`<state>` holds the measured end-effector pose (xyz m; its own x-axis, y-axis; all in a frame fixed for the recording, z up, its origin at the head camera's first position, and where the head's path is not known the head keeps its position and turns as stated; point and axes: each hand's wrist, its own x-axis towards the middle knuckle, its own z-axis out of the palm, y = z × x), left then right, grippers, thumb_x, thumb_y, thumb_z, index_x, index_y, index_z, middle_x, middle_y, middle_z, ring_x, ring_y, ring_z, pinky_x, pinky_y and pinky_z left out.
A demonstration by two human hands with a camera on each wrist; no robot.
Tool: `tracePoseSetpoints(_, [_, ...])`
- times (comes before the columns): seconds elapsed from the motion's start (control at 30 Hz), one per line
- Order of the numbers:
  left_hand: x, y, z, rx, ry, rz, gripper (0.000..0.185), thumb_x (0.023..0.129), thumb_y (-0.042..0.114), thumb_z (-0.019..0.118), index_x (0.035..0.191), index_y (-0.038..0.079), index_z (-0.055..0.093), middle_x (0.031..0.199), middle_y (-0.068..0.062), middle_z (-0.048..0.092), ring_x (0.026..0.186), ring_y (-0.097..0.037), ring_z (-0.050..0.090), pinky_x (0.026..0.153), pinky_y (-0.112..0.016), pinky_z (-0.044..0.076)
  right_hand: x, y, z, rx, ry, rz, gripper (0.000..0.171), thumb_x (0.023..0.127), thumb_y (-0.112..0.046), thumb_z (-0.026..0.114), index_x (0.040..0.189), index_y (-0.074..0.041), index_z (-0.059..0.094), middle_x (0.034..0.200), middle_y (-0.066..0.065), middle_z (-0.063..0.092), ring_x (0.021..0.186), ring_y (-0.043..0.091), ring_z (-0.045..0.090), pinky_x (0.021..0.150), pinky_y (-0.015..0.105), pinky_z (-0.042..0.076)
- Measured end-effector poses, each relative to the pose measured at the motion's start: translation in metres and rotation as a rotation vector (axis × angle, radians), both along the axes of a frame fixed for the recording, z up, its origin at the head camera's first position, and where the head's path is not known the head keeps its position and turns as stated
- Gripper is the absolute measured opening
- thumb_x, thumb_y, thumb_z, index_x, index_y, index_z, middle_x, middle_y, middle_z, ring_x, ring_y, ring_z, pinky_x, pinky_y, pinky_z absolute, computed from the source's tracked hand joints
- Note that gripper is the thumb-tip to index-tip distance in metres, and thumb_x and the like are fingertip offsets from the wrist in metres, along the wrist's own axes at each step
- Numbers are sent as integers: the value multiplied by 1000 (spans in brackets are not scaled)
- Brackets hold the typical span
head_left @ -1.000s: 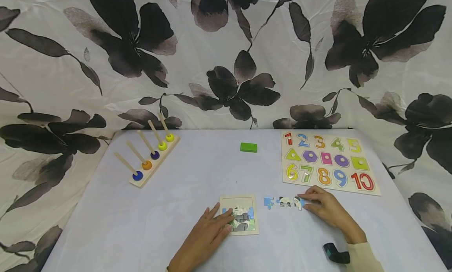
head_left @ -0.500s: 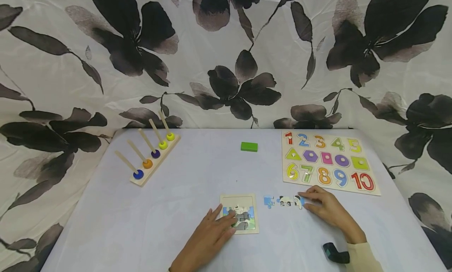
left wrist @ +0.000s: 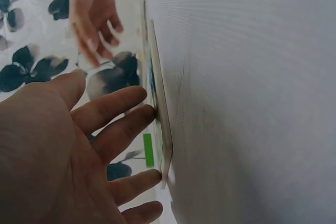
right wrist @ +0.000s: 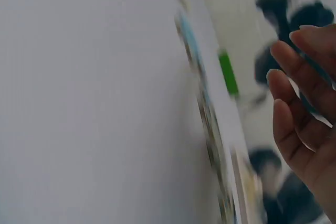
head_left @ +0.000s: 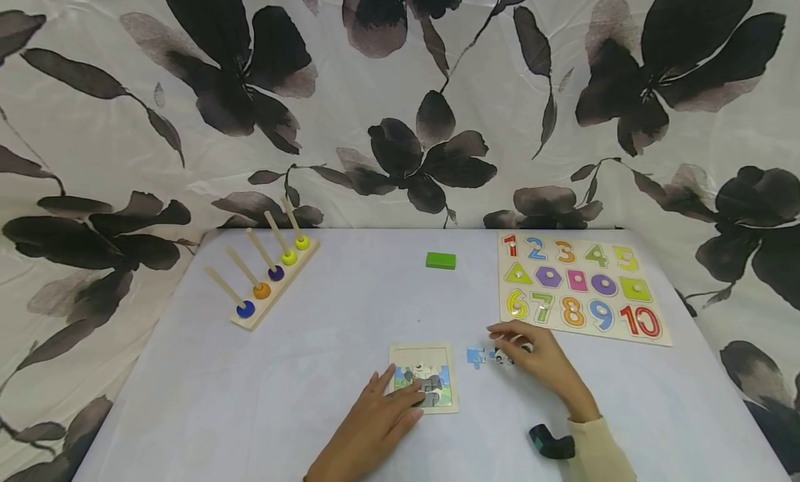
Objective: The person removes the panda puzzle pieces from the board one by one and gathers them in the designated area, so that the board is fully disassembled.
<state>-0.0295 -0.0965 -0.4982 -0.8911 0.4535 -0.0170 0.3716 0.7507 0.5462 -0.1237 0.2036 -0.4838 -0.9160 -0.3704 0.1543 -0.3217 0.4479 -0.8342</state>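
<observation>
A left hand (head_left: 375, 426) lies flat on the near side of the table (head_left: 312, 399), its fingers resting on a small picture puzzle (head_left: 424, 378). Just to the right, the right hand (head_left: 537, 357) reaches over loose puzzle pieces (head_left: 481, 358). Far right lies a number board (head_left: 581, 287). Far left stands a peg toy (head_left: 265, 277). A green block (head_left: 440, 260) sits at the far middle.
</observation>
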Motion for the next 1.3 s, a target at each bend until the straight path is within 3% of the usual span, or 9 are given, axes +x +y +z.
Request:
tracePoseSetpoints(0.17, [1,-2,-2,-1,28,-15,46,103,47,31,126,24,64,139,9,52,142,-41,23,112,-62,17,-2,-60,-4,-14,-27,157,21,91,-18,67,110,-9,71,108,-2,69,93,11,61,81,30,53])
tracePoseSetpoints(0.37, [1,-1,-3,17,56,-36,46,104,44,29,123,23,66,137,6,55,139,-46,26,108,-67,20,-2,-102,-16,112,18,241,17,91,-16,67,106,-11,72,104,-7,67,98,11,58,87,32,49])
tracePoseSetpoints(0.63, [0,0,-1,9,57,-44,46,104,43,29,122,22,66,135,5,57,138,-46,27,107,-68,21,2,-111,-21,240,86,261,14,90,-6,65,99,-11,75,100,-6,63,91,8,51,81,27,48])
tracePoseSetpoints(0.8, [-2,-2,0,22,35,-47,47,104,44,29,122,22,66,135,4,57,138,-47,27,106,-69,22,3,-113,-20,248,79,275,18,91,-3,61,97,-11,76,99,-7,62,91,7,50,81,26,48])
tracePoseSetpoints(1.13, [-2,-1,-4,34,82,-41,46,105,42,30,118,21,68,133,4,58,136,-49,29,103,-70,25,5,-114,-22,235,49,266,24,91,3,57,95,-12,74,101,-9,61,92,7,50,83,28,48])
tracePoseSetpoints(1.3, [-2,-1,-3,33,71,-47,45,105,41,30,119,21,68,133,4,58,135,-49,30,103,-71,26,5,-113,-22,189,26,262,24,91,3,56,96,-14,72,102,-8,63,94,9,52,85,29,48])
